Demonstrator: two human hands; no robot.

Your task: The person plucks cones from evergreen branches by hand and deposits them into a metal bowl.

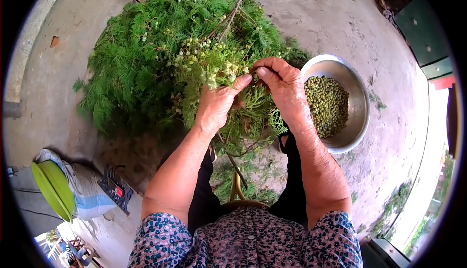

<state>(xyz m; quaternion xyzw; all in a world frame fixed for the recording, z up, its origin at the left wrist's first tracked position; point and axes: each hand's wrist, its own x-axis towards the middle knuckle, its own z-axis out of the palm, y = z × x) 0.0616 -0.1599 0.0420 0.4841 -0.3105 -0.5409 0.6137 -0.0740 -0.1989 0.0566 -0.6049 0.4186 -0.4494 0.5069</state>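
Observation:
My left hand (216, 103) is closed around a leafy evergreen branch (226, 56) that bears pale green cones (214, 73). Just to its right, my right hand (287, 86) has thumb and forefinger pinched together at the edge of the same sprig; what lies between them is too small to make out. Behind and left of both hands spreads a large heap of cut green branches (131, 59). A metal basin (359, 103) stands on the floor beside my right forearm, with many small greenish cones (326, 105) inside.
Bare woody stems (232, 13) stick up from the heap. At the lower left are a lime-green basin (51, 188), a white sack (90, 190) and a black plastic crate (116, 189). A dark green cabinet (422, 32) stands at the right. Leaf scraps litter the concrete floor (311, 15).

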